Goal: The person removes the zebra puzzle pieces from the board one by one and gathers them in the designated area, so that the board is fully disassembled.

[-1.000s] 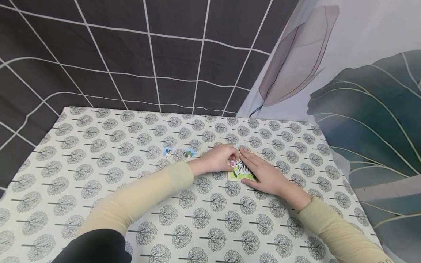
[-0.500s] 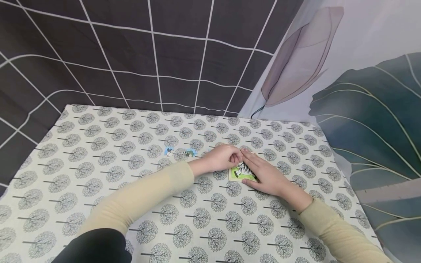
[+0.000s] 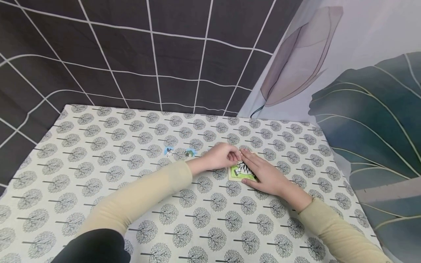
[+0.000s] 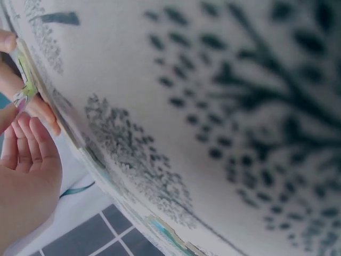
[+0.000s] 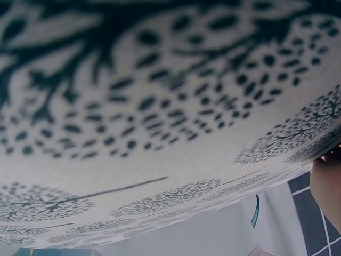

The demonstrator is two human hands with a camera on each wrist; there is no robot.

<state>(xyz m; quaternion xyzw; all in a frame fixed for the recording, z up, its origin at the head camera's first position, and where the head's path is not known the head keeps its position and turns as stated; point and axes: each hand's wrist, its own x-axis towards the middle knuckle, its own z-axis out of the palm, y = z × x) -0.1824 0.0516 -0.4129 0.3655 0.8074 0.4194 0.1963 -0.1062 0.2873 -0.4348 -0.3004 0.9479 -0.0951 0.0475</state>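
A small square puzzle board (image 3: 232, 179) with a striped zebra body on green lies on the table in the head view. My right hand (image 3: 263, 175) rests flat across its right side, fingers straight, hiding much of the picture. From the left, my left hand (image 3: 221, 157) reaches over the board's upper left corner with its fingers curled. In the left wrist view, the thumb and fingers of the left hand (image 4: 32, 160) pinch a small puzzle piece (image 4: 22, 98) with pink and white on it, close to the board's edge. Most of that piece is hidden in the head view.
Two loose puzzle pieces lie left of the hands: one with a zebra head (image 3: 169, 151) on blue, one green and blue (image 3: 190, 152). The tablecloth (image 3: 184, 233) has a tree print. A dark checked curtain (image 3: 131, 47) hangs behind the table's far edge.
My left hand has turned over a little at the board's corner, and the pink bit seen there earlier is now covered in the head view. The right hand stays in place.
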